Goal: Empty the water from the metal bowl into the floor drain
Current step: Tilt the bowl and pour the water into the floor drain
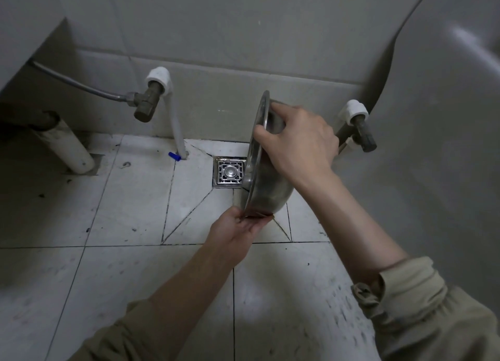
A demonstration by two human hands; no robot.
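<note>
The left hand's [238, 225] fingers pinch the lower rim of one round steel bowl [266, 190]. The bowl is tipped on edge and overlaps the right edge of the square metal floor drain [228, 172]. The right hand's [300, 141] fingers grip the upper rim. Beyond the drain are two brass wall valves: left valve [147, 101], right valve [364, 134].

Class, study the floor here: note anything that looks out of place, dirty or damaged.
A small blue piece lies loose by the foot of the white hose, left of the drain. Dark smudges mark the tiles further left.
</note>
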